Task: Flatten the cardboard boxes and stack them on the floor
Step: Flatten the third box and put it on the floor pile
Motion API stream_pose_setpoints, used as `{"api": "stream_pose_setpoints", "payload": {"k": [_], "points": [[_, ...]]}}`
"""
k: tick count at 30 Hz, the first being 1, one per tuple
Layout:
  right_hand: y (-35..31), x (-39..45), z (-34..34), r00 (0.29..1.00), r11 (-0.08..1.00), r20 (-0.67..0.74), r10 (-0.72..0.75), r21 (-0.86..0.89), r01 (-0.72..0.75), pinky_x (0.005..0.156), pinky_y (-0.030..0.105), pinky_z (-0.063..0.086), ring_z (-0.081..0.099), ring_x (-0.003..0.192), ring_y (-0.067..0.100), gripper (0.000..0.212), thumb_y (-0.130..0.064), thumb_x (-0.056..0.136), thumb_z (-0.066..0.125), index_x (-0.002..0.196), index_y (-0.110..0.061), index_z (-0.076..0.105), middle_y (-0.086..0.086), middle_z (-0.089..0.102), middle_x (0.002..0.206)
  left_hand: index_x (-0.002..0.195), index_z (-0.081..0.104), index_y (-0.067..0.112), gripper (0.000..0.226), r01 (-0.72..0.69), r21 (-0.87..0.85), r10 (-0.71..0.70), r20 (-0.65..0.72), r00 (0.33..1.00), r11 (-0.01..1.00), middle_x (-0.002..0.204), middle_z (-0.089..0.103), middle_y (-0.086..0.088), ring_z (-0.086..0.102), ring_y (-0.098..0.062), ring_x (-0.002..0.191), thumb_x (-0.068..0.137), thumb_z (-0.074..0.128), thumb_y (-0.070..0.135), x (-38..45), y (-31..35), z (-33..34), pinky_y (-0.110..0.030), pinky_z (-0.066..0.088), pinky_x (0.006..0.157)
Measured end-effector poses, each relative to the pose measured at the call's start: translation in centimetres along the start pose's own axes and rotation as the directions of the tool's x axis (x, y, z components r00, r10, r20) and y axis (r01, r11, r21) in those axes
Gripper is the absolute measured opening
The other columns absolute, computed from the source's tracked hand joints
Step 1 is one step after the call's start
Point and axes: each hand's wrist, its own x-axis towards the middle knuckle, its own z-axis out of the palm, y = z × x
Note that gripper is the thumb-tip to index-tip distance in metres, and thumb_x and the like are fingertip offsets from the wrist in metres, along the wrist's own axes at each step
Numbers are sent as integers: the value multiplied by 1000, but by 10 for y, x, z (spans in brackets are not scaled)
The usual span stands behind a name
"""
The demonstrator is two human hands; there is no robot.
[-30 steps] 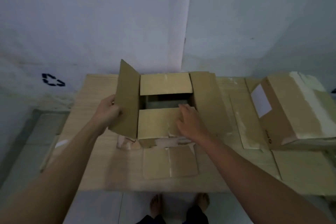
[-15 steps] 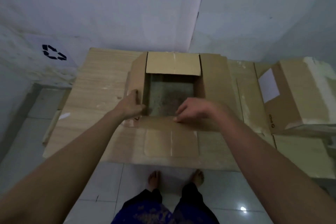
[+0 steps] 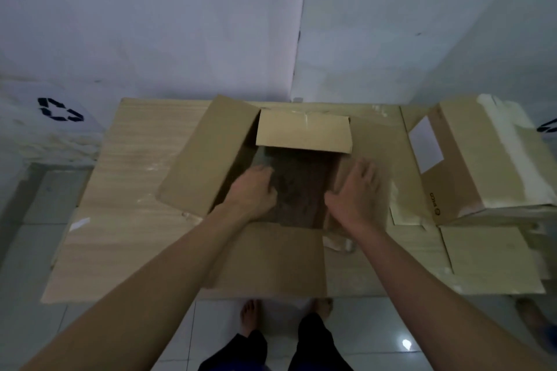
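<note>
Our left hand point(image 3: 251, 190) now curls over the left wall of the open box point(image 3: 211, 156) mid-table point(image 3: 132, 159), and our right hand point(image 3: 355, 190) lies spread on its right flap; the near flap has dropped flat, so collapsing can begin.

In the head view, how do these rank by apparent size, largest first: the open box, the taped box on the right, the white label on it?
1. Open box, flaps spread.
2. Taped box; its right edge is cut off, so less sure.
3. White label, clearly smallest.
</note>
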Motion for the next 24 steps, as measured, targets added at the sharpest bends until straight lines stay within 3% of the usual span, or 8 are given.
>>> {"api": "stream_pose_setpoints", "payload": {"k": [2, 3, 7, 12, 18, 20, 22, 24], "points": [[6, 12, 5, 975, 993, 224, 13, 110, -39, 115, 42, 31, 29, 146, 37, 92, -19, 89, 65, 158, -7, 5, 16, 17, 163, 144, 43, 9, 54, -23, 19, 21, 124, 992, 1000, 151, 42, -13, 41, -29, 139, 92, 53, 18, 19, 15, 2, -36, 35, 113], [9, 15, 8, 961, 985, 275, -44, 173, -5, 111, 39, 36, 39, 141, 35, 87, -18, 92, 60, 158, -10, 5, 14, 26, 161, 152, 32, 9, 64, -37, 5, 37, 94, 995, 999, 160, 28, -11, 29, -27, 147, 91, 52, 15, 26, 22, 1, -34, 27, 118], [17, 25, 8, 925, 961, 335, -178, 262, 90, 115, 32, 29, 35, 145, 27, 79, -20, 98, 52, 160, -18, 4, 3, 19, 166, 158, 12, 12, 82, -113, 99, 136, -264, 955, 989, 167, -4, -2, -2, -22, 154, 86, 51, 13, 60, 35, -17, -43, 22, 119], [27, 41, 8, 860, 937, 448, -243, 337, 89, 118, 39, 30, 34, 146, 21, 73, -29, 100, 45, 159, -37, 2, -5, 24, 164, 159, -3, 23, 71, 94, 78, -99, 64, 993, 993, 166, -15, 3, -14, -30, 152, 102, 35, 42, 130, 35, -24, -65, 3, 118], [47, 44, 26, 853, 837, 498, -156, 525, -154, 120, 49, 26, 33, 145, 18, 84, -88, 82, 24, 154, -46, 19, -11, 32, 160, 158, 7, 27, 71, 228, 22, -229, 84, 970, 973, 167, -6, 6, -15, -28, 152, 99, 21, 63, 169, 47, -12, -69, -3, 115], [63, 50, 33, 896, 824, 443, -22, 516, -234, 122, 47, 21, 25, 150, 22, 80, -80, 89, 21, 154, -34, 31, -2, 30, 161, 158, 6, 27, 77, 268, 34, -270, 91, 959, 963, 167, -10, 4, -14, -29, 152, 95, 24, 68, 170, 56, -14, -69, 0, 116], [82, 56, 40, 915, 912, 388, 114, 324, -251, 123, 46, 13, 15, 152, 28, 70, -65, 99, 29, 156, -24, 27, 10, 22, 164, 158, -4, 26, 90, 298, 27, -299, 129, 945, 954, 165, -19, -1, -14, -31, 152, 91, 32, 73, 158, 68, -6, -66, 5, 117], [95, 61, 45, 896, 914, 397, 201, 252, -317, 119, 47, 21, 23, 148, 35, 76, -60, 98, 40, 157, -15, 23, 18, 29, 159, 158, -5, 23, 100, 335, -109, -311, 191, 931, 936, 167, -8, -7, -1, -32, 153, 86, 44, 73, 134, 83, 17, -57, 16, 120]]}}
